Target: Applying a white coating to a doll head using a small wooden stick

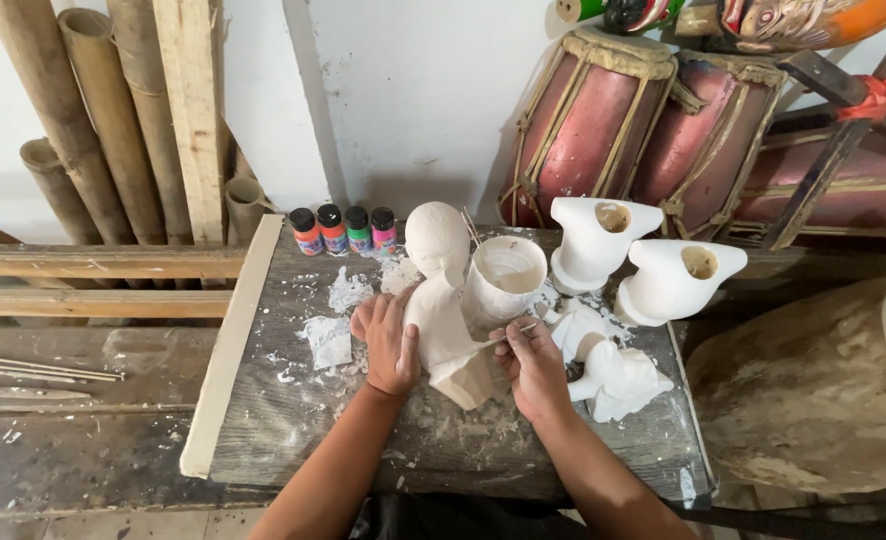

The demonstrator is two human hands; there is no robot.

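1. Head view, the hands: the left hand [391, 342] lies flat against the side of a pale wooden bust figure [443, 300], fingers wrapped on its shoulder and steadying it. The right hand [535, 365] is closed around a thin brush [511, 334], whose tip points left and meets the lower front of the figure.

2. Head view, the figure: it stands upright near the middle of a grey, paint-spattered wooden board [303, 430] that serves as the worktop. Its smooth rounded head is towards the wall, and its unpainted wood base is nearest the person.

3. Head view, just beside the figure: a white cup of white paint [504, 276] stands right of the head, touching or almost touching it. Smears of dried white paint [329, 340] lie on the board to the left of the left hand.

4. Head view, right side: two white-coated carved pieces with round hollow openings [599, 240] [675, 280] stand upright. A further white carved piece [618, 382] lies just right of the right hand.

5. Head view, back edge: four small paint bottles [344, 230] with black caps, in orange, red, green and pink, stand in a row.

6. Head view, surroundings: bamboo poles [83, 130] lean against the white wall at left. Two red drums [643, 125] rest behind the board at right.
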